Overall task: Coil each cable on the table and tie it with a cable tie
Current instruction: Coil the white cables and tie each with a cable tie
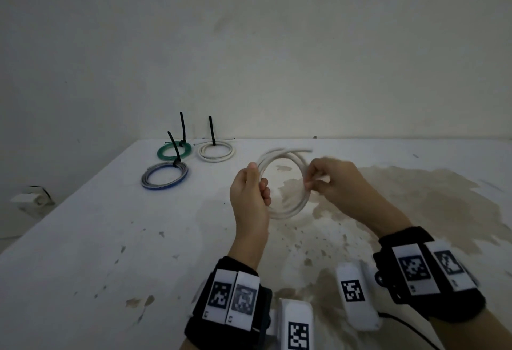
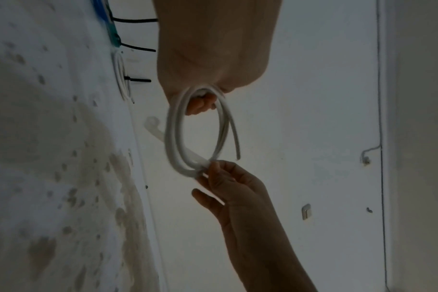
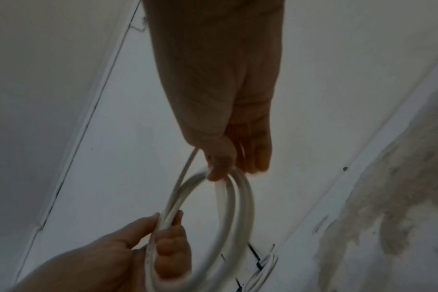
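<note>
White round cable (image 1: 288,183), wound into a loose multi-turn hoop, hangs in the air above the stained white table (image 1: 110,239), held between both hands so the turns stay bundled. The left hand (image 1: 250,191) curls thumb and fingers around the hoop's left side; the right hand (image 1: 329,180) pinches the opposite side, probably gathering the strands for tying. One free end (image 1: 300,150) pokes out at the top. Three tied coils (image 1: 194,155) lie well apart, toward the far left corner.

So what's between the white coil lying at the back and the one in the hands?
Only bare table, in the head view, separates the tied white coil from the held coil.
</note>
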